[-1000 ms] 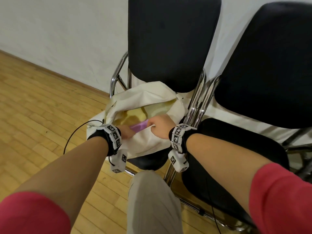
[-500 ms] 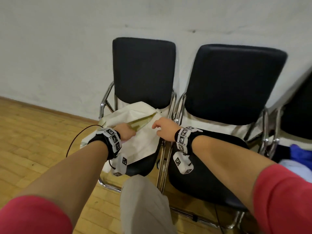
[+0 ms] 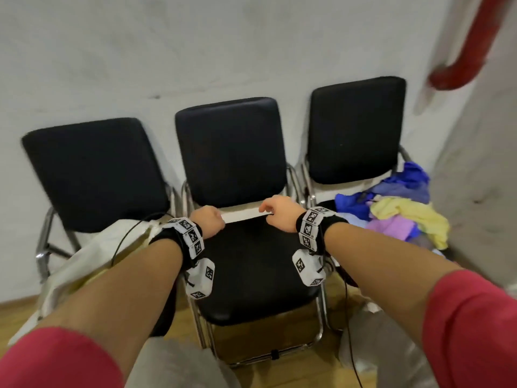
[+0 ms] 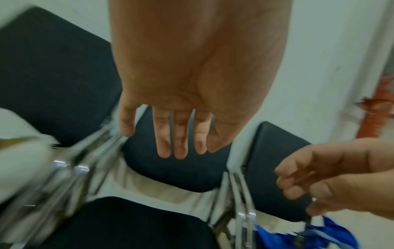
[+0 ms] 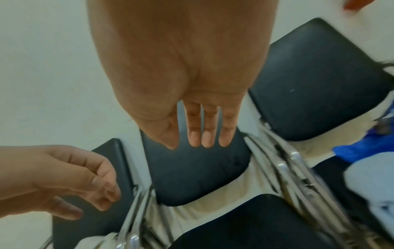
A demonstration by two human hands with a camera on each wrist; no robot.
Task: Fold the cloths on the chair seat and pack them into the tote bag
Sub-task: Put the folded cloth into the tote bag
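Above the middle chair seat [image 3: 251, 270], left hand [image 3: 208, 221] and right hand [image 3: 281, 217] hang loose, holding nothing.

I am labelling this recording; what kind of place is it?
Probably a plain indoor hall or waiting area: three black padded chairs in a row against a bare white wall, on a wooden floor.

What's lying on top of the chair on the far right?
A loose heap of cloths, blue, yellow and purple, lies on the right chair seat. The heap hides most of the seat and whatever lies under it.
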